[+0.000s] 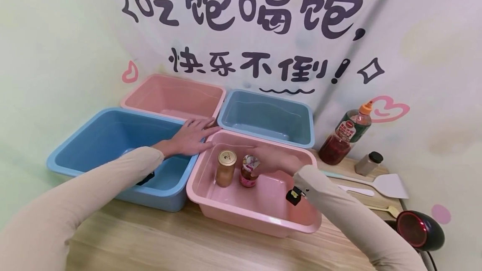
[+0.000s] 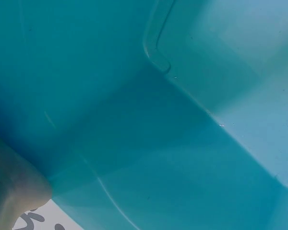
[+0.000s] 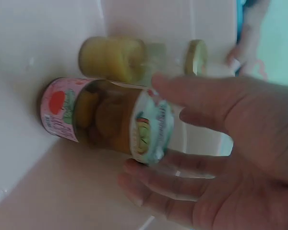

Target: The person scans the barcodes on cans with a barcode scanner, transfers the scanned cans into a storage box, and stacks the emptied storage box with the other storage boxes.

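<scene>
Head view: my right hand [image 1: 276, 160] reaches into the near pink bin [image 1: 241, 221], its fingers blurred at the patterned lid of a jar [image 1: 248, 175] with a pink label, which stands on the bin floor just beside a gold-lidded jar [image 1: 225, 170]. Seen from the right wrist, my thumb lies along one side of the lid and my bent fingers along the other, spread about as wide as the lid itself; whether they press on it, I cannot tell. My left hand [image 1: 190, 137] holds nothing, fingers outstretched over the adjoining rims of the near pink bin and the near blue bin [image 1: 150, 199], while the left wrist view takes in smooth blue plastic and a sliver of my hand at the lower left. Behind are a far pink bin [image 1: 188, 93] and a far blue bin [image 1: 263, 112], both close to a wall covering with dark lettering [image 1: 278, 5]. To the right stand a red sauce bottle [image 1: 340, 137] with an orange cap and a black-capped container [image 1: 369, 164], near a white spatula [image 1: 390, 185]
</scene>
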`<state>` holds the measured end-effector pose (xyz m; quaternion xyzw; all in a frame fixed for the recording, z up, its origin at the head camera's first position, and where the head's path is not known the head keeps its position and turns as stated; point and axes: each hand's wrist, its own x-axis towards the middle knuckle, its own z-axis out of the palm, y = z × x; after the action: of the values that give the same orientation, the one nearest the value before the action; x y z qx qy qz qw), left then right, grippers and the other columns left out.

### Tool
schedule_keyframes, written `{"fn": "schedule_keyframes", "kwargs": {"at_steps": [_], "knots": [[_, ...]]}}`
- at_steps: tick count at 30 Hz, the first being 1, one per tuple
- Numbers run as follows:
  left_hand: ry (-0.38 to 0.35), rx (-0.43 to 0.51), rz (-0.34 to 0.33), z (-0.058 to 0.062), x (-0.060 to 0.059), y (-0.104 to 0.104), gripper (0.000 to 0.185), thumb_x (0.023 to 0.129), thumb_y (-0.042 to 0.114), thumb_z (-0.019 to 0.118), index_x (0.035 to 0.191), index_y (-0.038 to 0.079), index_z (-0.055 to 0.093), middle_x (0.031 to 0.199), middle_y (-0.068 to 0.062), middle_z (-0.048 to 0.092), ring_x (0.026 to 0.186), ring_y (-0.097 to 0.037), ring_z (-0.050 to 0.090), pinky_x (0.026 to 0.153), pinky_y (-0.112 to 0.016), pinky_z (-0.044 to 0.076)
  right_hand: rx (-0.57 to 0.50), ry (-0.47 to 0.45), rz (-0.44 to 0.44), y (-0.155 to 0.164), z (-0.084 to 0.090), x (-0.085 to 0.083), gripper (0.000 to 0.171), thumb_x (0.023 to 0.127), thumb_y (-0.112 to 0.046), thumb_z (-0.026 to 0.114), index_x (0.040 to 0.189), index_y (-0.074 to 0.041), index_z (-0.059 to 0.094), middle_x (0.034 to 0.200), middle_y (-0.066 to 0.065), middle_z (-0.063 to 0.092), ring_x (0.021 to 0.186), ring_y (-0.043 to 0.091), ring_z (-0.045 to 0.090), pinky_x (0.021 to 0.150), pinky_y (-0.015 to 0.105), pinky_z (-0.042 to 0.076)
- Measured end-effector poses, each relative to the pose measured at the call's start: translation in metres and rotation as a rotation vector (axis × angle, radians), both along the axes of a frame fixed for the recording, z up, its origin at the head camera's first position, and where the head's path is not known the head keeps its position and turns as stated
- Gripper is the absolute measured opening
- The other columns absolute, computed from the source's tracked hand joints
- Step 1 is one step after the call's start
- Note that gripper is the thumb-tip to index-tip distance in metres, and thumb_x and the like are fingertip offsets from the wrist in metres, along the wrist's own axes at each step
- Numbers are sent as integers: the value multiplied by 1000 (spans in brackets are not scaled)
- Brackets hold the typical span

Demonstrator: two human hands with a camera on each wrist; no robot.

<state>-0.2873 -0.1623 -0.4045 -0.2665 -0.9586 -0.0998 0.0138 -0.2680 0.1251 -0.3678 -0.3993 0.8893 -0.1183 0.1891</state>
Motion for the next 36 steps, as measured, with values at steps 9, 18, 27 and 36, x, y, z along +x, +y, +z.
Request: {"fn": "schedule_keyframes", "kwargs": {"at_steps": [9,18,27,36], "knots": [[-13,12,6,1,3,0,60,98,46,50,153,22,42,165,-14,26,152,-36,23,119,-65,15,65,21,-63,-11,-18,2,39,83,-12,81,119,-14,66,109,4,67,95,20,62,86,36,56],[-53,51,14,8,2,-4,62,98,46,52,153,19,43,164,-15,30,152,-37,26,119,-63,17,93,82,-43,-19,-22,2,33,82,-15,82,112,-16,68,103,1,65,86,18,59,77,33,53],[-41,112,56,29,-5,-26,63,101,46,48,156,19,35,163,-15,32,151,-40,25,118,-69,14,110,74,-72,-21,-22,3,34,82,-15,82,113,-19,68,105,1,66,89,17,60,79,33,55],[-4,76,144,39,-15,-70,63,104,43,41,157,12,31,165,-19,23,152,-45,17,120,-68,10,121,68,-97,-20,-23,4,36,81,-13,83,114,-19,69,106,2,67,90,17,61,78,33,56]]}}
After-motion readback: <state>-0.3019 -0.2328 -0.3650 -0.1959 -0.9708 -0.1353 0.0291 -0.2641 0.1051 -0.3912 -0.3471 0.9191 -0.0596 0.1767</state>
